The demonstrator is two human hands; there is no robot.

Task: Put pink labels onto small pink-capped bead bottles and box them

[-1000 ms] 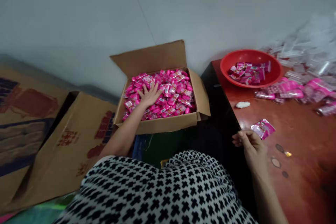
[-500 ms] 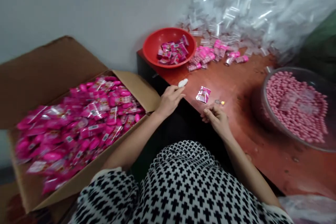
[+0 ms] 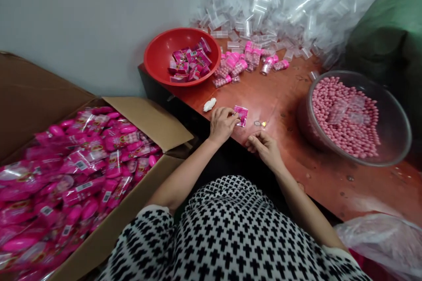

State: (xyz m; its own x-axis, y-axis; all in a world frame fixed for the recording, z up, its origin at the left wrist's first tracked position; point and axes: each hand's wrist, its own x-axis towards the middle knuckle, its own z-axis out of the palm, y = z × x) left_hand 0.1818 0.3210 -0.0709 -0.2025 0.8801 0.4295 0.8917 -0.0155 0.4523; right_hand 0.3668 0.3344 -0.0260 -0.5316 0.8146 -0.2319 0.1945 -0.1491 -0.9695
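My left hand [image 3: 222, 122] rests at the near edge of the red-brown table [image 3: 296, 140], its fingertips pinching a small pink packet [image 3: 241, 114] that lies flat there. My right hand [image 3: 263, 146] sits just to the right with its fingers curled closed; what they hold is hidden. A small ring and a yellow bit [image 3: 260, 123] lie between the two hands. A white lump [image 3: 209, 104] lies left of the packet.
A cardboard box [image 3: 145, 116] full of pink packets stands at my left. On the table are a red bowl [image 3: 158, 59] of packets, a clear bowl [image 3: 398, 118] of pink balls, filled pink tubes [image 3: 231, 68] and a heap of clear tubes [image 3: 280, 0]. A green sack [image 3: 389, 35] fills the right.
My left hand left the box of packets, crossed to the table edge and took hold of the pink packet. My view swung right toward the table. My right hand stayed curled.
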